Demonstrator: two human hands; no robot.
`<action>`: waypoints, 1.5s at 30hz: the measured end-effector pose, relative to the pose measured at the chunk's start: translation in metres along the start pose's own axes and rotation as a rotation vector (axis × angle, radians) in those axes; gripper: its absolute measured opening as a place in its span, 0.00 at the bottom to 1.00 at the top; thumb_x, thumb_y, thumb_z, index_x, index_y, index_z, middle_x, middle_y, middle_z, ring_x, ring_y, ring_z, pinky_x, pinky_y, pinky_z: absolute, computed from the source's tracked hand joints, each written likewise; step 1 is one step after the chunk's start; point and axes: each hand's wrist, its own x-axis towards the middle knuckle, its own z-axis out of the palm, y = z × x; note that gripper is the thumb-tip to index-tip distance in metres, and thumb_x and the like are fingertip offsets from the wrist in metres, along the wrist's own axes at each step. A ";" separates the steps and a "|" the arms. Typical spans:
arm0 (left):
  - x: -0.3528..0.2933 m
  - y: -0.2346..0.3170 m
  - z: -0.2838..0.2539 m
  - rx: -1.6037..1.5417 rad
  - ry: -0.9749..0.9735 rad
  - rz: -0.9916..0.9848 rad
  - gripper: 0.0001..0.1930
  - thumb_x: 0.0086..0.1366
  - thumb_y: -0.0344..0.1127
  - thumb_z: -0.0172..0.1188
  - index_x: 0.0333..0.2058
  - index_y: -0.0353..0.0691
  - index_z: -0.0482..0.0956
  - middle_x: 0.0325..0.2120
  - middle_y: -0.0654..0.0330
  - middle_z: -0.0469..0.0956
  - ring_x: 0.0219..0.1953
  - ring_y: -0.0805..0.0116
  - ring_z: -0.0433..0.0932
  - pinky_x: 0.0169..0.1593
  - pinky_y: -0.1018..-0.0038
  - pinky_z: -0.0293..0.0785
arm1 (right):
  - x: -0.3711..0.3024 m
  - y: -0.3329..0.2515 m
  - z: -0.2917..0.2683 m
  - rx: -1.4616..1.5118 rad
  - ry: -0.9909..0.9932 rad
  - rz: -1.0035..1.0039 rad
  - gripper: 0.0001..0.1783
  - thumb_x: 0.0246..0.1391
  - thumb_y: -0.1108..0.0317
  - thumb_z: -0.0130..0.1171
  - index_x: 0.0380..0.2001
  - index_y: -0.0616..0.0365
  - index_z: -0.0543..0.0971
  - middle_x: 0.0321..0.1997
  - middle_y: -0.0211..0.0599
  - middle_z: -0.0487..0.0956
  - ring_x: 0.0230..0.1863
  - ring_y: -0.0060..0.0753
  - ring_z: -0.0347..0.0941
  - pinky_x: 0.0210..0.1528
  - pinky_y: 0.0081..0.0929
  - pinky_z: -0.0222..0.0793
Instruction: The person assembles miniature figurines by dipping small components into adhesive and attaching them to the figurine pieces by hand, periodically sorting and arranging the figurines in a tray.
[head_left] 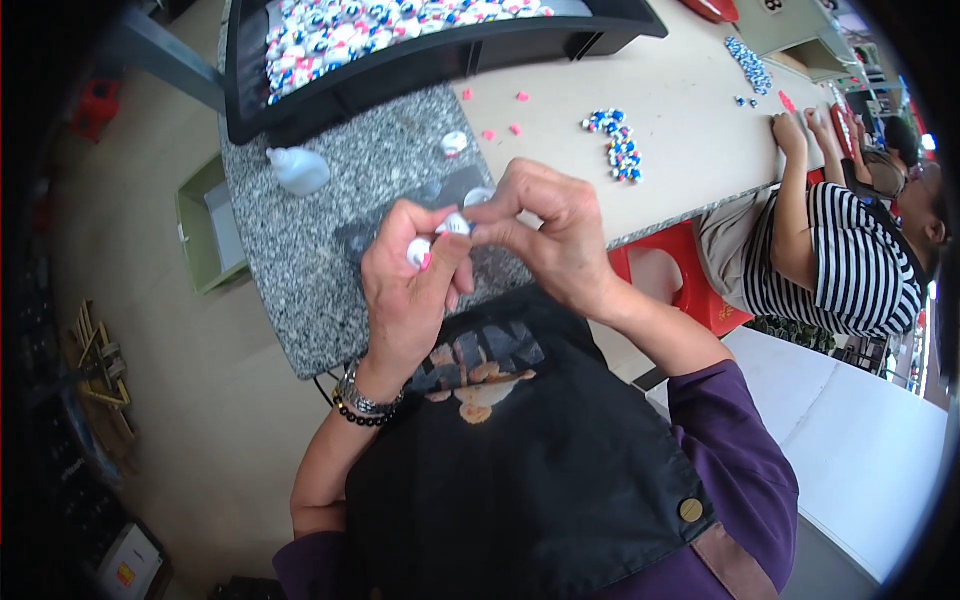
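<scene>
Above the near edge of a speckled grey stone worktop (310, 250), my hands meet. My left hand (398, 285) is closed around a small white piece with a pink patch (418, 253). Between its thumb and forefinger sits a second small white piece with dark marks (454, 224). My right hand (555, 235) pinches the blue end of that second piece from the right; its fingertips partly cover it. Under the hands lies a dark flat sheet (430, 192) with a pale round thing (478, 197) on it. A similar white and pink piece (454, 145) rests just beyond.
A translucent squeeze bottle (298, 171) lies at left on the stone. Behind it, a black bin (400, 75) holds many white, pink and blue pieces (340, 45). Blue and white pieces (622, 150) are grouped at right. A co-worker in a striped shirt (860, 260) sits beyond red stools (690, 275).
</scene>
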 end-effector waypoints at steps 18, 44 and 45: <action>0.028 0.032 -0.007 -0.713 -0.051 -0.447 0.21 0.67 0.51 0.57 0.44 0.37 0.70 0.23 0.69 0.67 0.17 0.79 0.63 0.19 0.84 0.55 | 0.174 0.049 -0.117 -0.619 0.035 -0.062 0.07 0.52 0.70 0.64 0.34 0.61 0.83 0.30 0.35 0.83 0.32 0.24 0.79 0.36 0.22 0.72; 0.018 0.013 -0.007 -0.867 -0.161 -0.487 0.22 0.75 0.43 0.41 0.58 0.33 0.65 0.43 0.55 0.76 0.33 0.70 0.68 0.31 0.79 0.65 | 0.038 0.087 -0.109 -1.163 -0.165 -0.148 0.09 0.46 0.77 0.58 0.33 0.55 0.79 0.35 0.30 0.77 0.44 0.36 0.71 0.41 0.32 0.75; 0.018 0.014 -0.005 -0.865 -0.147 -0.499 0.22 0.75 0.44 0.41 0.59 0.33 0.65 0.41 0.56 0.76 0.32 0.71 0.67 0.31 0.79 0.65 | 0.038 0.088 -0.109 -1.139 -0.145 -0.198 0.09 0.46 0.77 0.58 0.33 0.55 0.79 0.33 0.32 0.77 0.42 0.38 0.71 0.40 0.32 0.75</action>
